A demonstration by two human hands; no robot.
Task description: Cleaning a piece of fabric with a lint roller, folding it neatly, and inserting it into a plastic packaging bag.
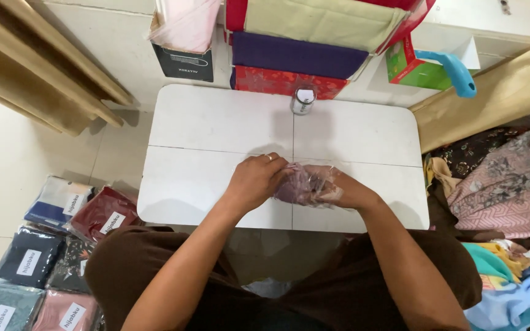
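Over a low white folding table, both my hands hold a clear plastic bag with a folded mauve cloth inside. My left hand, a ring on one finger, pinches the bag's left edge near its opening. My right hand lies partly under the plastic and grips the bag and cloth from the right. The bag rests on the table near its front edge, at the centre seam.
A small capped jar stands at the table's far edge. Folded fabrics and boxes are stacked behind it. Several bagged cloths lie on the floor at left. A loose cloth pile sits at right.
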